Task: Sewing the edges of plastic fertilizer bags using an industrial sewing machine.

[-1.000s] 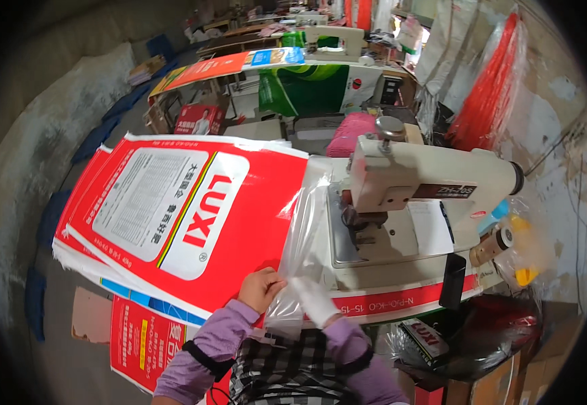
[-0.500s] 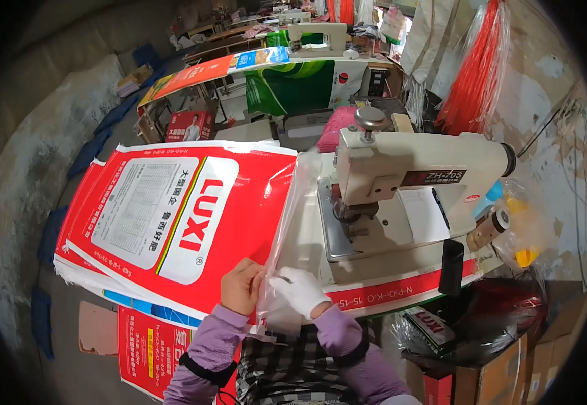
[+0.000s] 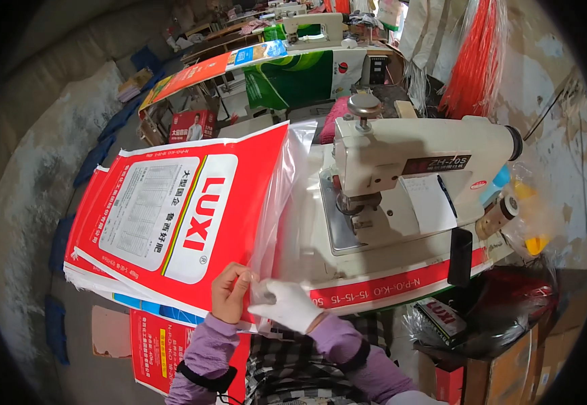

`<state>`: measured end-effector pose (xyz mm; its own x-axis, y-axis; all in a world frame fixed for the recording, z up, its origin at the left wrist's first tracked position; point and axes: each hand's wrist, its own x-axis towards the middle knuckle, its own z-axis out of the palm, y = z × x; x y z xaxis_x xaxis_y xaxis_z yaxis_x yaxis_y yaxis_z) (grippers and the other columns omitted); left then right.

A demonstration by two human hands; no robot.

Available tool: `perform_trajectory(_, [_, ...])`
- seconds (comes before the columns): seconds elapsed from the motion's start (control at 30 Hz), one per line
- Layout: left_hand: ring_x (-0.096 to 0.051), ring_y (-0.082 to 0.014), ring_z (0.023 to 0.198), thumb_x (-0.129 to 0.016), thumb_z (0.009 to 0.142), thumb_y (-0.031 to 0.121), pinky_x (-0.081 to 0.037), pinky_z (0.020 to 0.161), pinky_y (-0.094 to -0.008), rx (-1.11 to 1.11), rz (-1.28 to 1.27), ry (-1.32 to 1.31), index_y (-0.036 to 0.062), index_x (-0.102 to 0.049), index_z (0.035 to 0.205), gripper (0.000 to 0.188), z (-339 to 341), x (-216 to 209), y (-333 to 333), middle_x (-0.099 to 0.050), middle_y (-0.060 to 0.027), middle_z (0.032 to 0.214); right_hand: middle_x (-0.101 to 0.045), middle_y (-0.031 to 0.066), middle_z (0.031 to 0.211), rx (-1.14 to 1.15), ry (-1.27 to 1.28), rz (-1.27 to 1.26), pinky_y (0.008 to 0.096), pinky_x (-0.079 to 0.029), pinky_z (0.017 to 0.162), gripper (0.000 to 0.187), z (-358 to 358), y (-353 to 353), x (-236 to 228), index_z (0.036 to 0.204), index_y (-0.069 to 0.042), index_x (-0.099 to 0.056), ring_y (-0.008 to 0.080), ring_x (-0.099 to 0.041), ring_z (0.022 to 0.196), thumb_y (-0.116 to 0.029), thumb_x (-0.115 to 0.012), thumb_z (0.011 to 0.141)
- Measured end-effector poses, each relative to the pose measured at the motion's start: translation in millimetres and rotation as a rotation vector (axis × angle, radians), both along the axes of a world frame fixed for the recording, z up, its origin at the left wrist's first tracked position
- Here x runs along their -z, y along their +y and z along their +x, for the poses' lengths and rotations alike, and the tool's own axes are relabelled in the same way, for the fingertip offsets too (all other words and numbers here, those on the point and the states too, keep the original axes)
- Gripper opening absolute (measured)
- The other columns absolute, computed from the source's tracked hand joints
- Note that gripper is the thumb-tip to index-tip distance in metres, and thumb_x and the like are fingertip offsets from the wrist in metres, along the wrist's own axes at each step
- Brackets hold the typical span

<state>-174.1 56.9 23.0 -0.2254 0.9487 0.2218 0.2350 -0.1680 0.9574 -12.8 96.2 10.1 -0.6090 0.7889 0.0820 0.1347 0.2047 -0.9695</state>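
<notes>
since 0.5 s ago, far end of the clear liner (image 3: 281, 196) is up: its corner now pokes above the red bag (image 3: 175, 216) edge, left of the sewing machine (image 3: 422, 145) head. bag's far right corner is up with it. hands have slid slightly down relative to that corner; view also shifted a little.

left hand (image 3: 230, 294): bare, closed in a pinch at the near end of the liner, by the bag's near right corner. right hand (image 3: 285, 307): white glove, fingers curled in against the same film, just beside the left. too blurred to tell if it's really gripping.

red bag lies flat-ish, printed face up, on a pile of bags (image 3: 94, 273) left of the machine. liner sticks out of its right edge, toward the machine plate, not under the needle area.

around it: white paper (image 3: 423, 212) on the machine bed with a dark pen (image 3: 447, 192) on it. black holder (image 3: 460, 256) at the table's front edge, over a red printed strip (image 3: 401, 287). red strands (image 3: 476, 64) hang behind.
</notes>
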Motion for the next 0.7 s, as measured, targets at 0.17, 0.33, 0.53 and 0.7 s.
perform_trajectory(0.17, [-0.067, -0.0179, 0.085, -0.062, 0.089, 0.012, -0.050, 0.079, -0.0287, -0.157, -0.251, 0.298, 0.0061, -0.063, 0.111, 0.023, -16.2, 54.1, -8.4, -0.069, -0.0090, 0.089, -0.061, 0.0055, 0.077, 0.139, 0.336, -0.182, 0.0268, -0.048, 0.067, 0.015, -31.9, -21.6, 28.1, 0.086, -0.001, -0.060, 0.0114, -0.059, 0.071, -0.008, -0.072, 0.081])
perform_trajectory(0.33, [-0.066, -0.0371, 0.071, -0.067, 0.087, 0.024, -0.054, 0.066, -0.0424, 0.109, -0.585, 0.853, 0.0039, -0.070, 0.092, 0.021, -41.7, 9.4, -17.4, -0.067, -0.0169, 0.072, -0.064, 0.0101, 0.090, -0.102, 0.073, 0.236, 0.0363, -0.050, 0.077, 0.018, -19.5, -12.9, 51.1, 0.098, -0.002, -0.064, 0.0265, -0.063, 0.081, -0.016, -0.062, 0.088])
perform_trajectory(0.53, [-0.056, -0.0081, 0.049, -0.062, 0.094, 0.029, -0.041, 0.046, -0.0304, -0.067, -0.522, 0.242, -0.0013, -0.069, 0.079, 0.035, -33.5, 9.4, -39.9, -0.055, -0.0037, 0.052, -0.063, 0.0116, 0.099, -0.363, 0.011, 0.342, 0.0415, -0.044, 0.091, 0.029, -10.3, -14.6, 38.4, 0.112, -0.007, -0.062, 0.0307, -0.057, 0.100, -0.023, -0.055, 0.090])
perform_trajectory(0.7, [-0.060, -0.0250, 0.051, -0.068, 0.087, 0.017, -0.043, 0.048, -0.0363, -0.054, -0.228, 0.831, 0.0001, -0.063, 0.072, 0.023, -14.9, -30.2, -31.5, -0.058, -0.0103, 0.055, -0.063, 0.0119, 0.097, -0.469, 0.232, -0.008, 0.0412, -0.048, 0.085, 0.032, -19.4, 21.5, 70.0, 0.107, -0.001, -0.063, 0.0303, -0.059, 0.097, -0.024, -0.057, 0.085])
